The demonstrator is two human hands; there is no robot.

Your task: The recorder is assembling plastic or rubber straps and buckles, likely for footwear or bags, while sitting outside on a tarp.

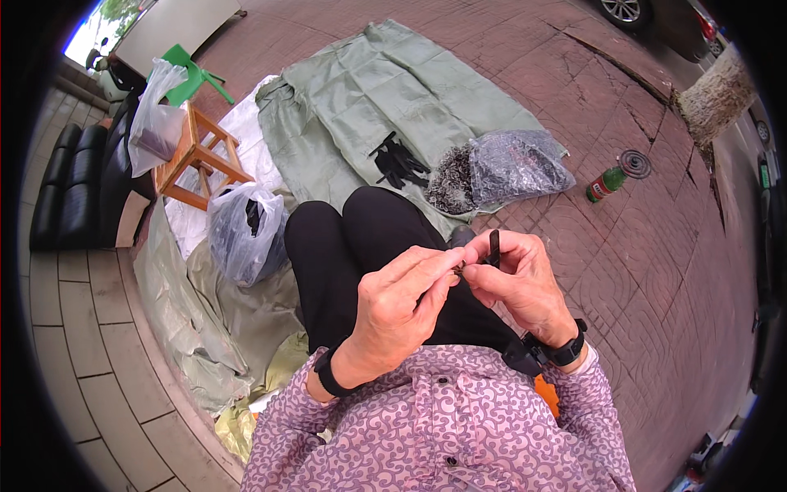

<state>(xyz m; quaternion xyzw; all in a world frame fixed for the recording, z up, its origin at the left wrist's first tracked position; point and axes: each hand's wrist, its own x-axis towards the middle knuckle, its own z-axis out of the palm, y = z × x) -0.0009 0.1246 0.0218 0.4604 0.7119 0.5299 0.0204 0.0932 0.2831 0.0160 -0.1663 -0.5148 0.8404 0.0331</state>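
Above my lap, both hands meet with their fingertips close together. My left hand (402,297) is closed in a pinch on a small dark piece with a metallic look (459,269), mostly covered by the fingers. My right hand (525,279) is closed too, with a short black strip (494,246) standing up between its fingers, its thumb and fingertip at the small piece. Beyond my knees, several black strips (398,162) lie in a loose pile on a grey-green sheet (361,90). Beside them is a heap of small dark metallic pieces (452,182), spilling by a clear plastic bag (520,168).
A white plastic bag (246,234) with dark contents sits left of my knees. Behind it stand a wooden stool (197,160), another hanging bag (154,123), a green chair (187,75) and a black padded seat (78,189). At right are a green bottle (605,184) and dark coil (635,164).
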